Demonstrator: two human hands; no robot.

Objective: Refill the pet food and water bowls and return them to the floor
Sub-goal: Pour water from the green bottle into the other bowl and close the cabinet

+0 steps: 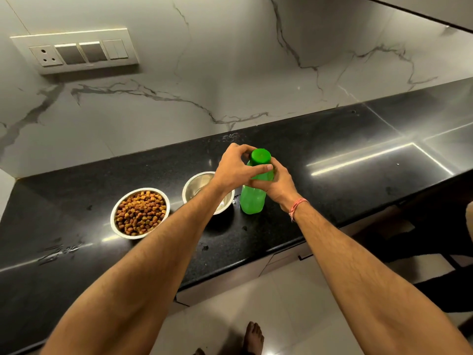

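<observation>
Green translucent plastic bottle (253, 201) stands upright on the black speckled stone worktop (294, 226), near its front edge, green screw cap (260, 156) on top. Left hand (236, 166) comes over from the left, fingers curled round the cap, thumb across its front side. Right hand (275, 184) grasps the bottle's upper body just below the cap, fingers wrapped behind it; a thin red-and-white thread band (297, 207) sits on that wrist. Just left of the bottle sits a round steel bowl (197, 185), partly hidden under the left forearm; whether it holds water cannot be told. Further left, apart from it, a second round steel bowl full of brown and orange kibble (140, 213) rests on the same worktop. Both bowls are on the worktop, not on the floor. Behind is a white marble-veined wall (230, 60) with a cream switch and socket panel (75, 51) at upper left. Pale tiled floor (256, 303) below, a bare foot (253, 336) at the bottom edge.
</observation>
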